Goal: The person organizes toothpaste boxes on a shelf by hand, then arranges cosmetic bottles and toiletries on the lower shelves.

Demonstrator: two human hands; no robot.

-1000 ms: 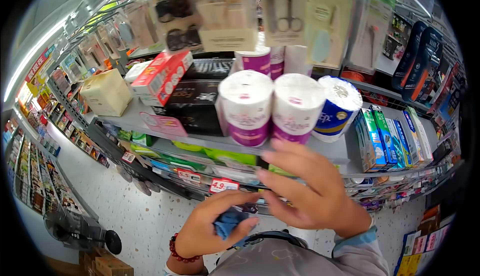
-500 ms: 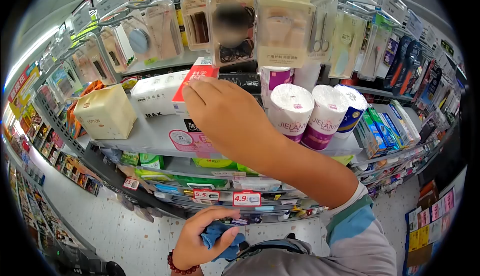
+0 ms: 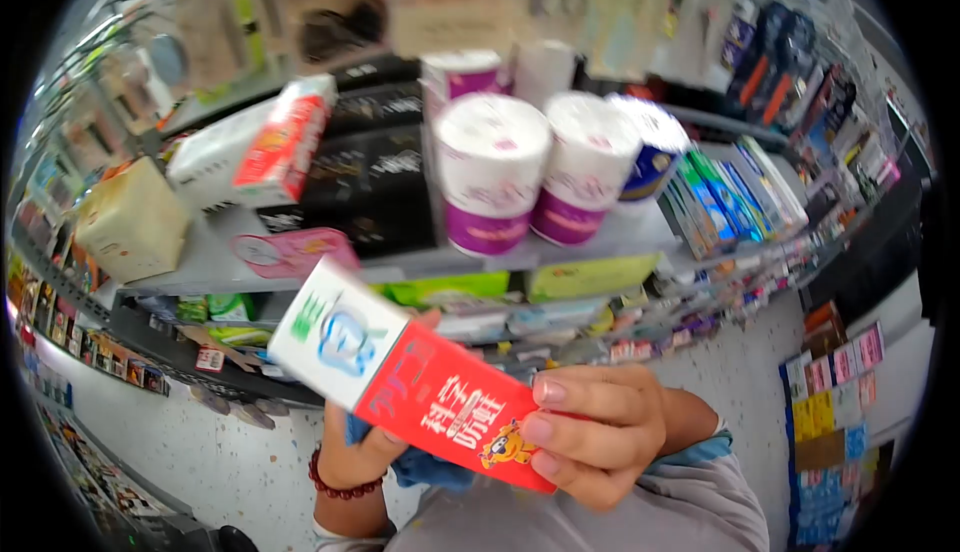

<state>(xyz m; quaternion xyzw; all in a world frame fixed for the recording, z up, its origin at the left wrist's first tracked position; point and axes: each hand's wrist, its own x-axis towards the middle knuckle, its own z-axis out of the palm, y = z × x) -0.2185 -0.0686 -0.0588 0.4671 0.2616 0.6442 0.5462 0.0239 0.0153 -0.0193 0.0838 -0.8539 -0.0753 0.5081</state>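
My right hand (image 3: 605, 432) grips a red and white toothpaste box (image 3: 420, 382) by its lower right end, fingers across the front. The box tilts in front of my body, with a tooth picture on its white end and a cartoon figure near my fingers. My left hand (image 3: 350, 457), with a red bead bracelet on the wrist, is closed around a blue cloth (image 3: 435, 467) behind the box. The box hides most of its fingers, so I cannot tell whether they touch it. On the shelf, another red and white box (image 3: 287, 142) lies against a white tissue pack (image 3: 215, 157).
Jielan paper rolls (image 3: 490, 172) stand at the shelf's middle beside black packs (image 3: 375, 187). A cream cotton box (image 3: 135, 217) sits at the left, flat boxes (image 3: 740, 197) at the right. Blister packs hang above the shelf edge (image 3: 400, 270).
My right hand has come down from the shelf and now holds the toothpaste box before me. The view has shifted, and my left hand with the cloth is now partly behind the box.
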